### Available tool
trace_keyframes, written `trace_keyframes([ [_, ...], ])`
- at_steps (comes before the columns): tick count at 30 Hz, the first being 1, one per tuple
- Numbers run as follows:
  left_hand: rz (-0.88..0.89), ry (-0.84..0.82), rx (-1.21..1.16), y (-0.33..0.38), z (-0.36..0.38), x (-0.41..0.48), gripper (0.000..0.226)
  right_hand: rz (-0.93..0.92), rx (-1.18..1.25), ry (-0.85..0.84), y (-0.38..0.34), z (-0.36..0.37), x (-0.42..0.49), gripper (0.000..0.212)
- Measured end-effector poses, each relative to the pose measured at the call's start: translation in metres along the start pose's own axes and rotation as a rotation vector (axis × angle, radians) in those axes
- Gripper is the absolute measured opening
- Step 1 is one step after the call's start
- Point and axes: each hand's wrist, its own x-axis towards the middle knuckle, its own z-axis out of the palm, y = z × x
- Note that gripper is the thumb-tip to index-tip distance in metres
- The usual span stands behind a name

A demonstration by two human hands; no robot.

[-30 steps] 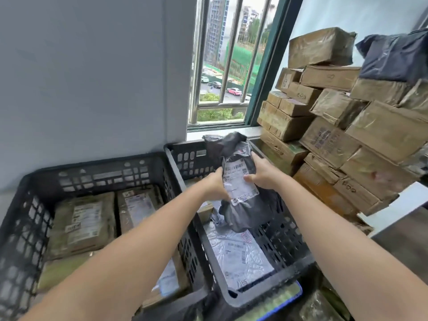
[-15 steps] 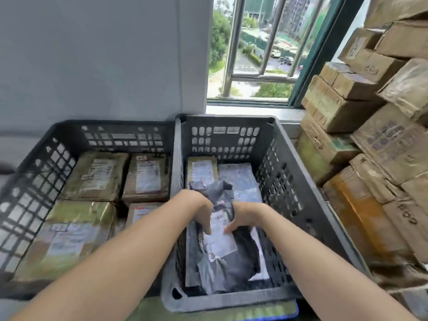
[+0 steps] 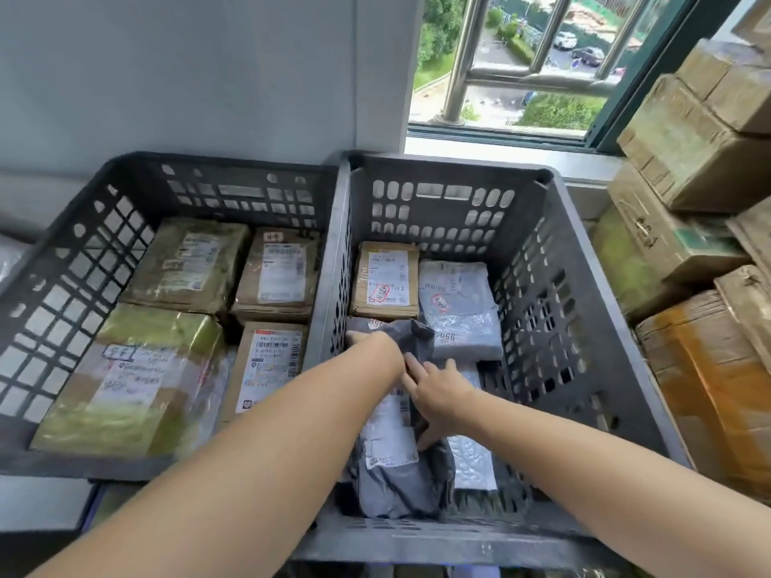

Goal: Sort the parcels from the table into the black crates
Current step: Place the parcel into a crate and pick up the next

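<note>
- Cardboard boxes (image 3: 688, 168) are stacked just right of the right crate (image 3: 442, 219).
- The left crate (image 3: 83, 264), filled with brown parcels (image 3: 275, 277), is set against the right crate's left wall.
- The dark grey parcel (image 3: 400, 486) is laid inside the right crate, by its near wall.
- The right hand (image 3: 434, 394) is spread flat on that parcel.
- The left hand (image 3: 373, 348) is rested on the parcel's far end; whether anything is gripped cannot be told.
</note>
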Motion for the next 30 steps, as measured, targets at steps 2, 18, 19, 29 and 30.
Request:
trace_keyframes([
  [2, 0.002, -0.008, 0.020, 0.007, 0.006, 0.009, 0.056, -0.006, -0.006, -0.033, 0.001, 0.014, 0.003, 0.137],
  [18, -0.164, 0.220, 0.113, -0.010, -0.027, -0.053, 0.087, 0.035, 0.116, 0.118, 0.064, -0.060, -0.034, 0.123],
  [19, -0.196, 0.267, 0.094, -0.015, -0.029, -0.059, 0.090, 0.052, 0.102, 0.165, 0.069, -0.069, -0.037, 0.122],
  [29, -0.503, 0.571, -0.093, -0.084, -0.015, -0.132, 0.096, 0.233, 0.098, 0.464, 0.072, -0.167, -0.058, 0.110],
  [30, -0.528, 0.599, -0.118, -0.093, -0.008, -0.139, 0.095, 0.246, 0.117, 0.499, 0.067, -0.176, -0.058, 0.108],
])
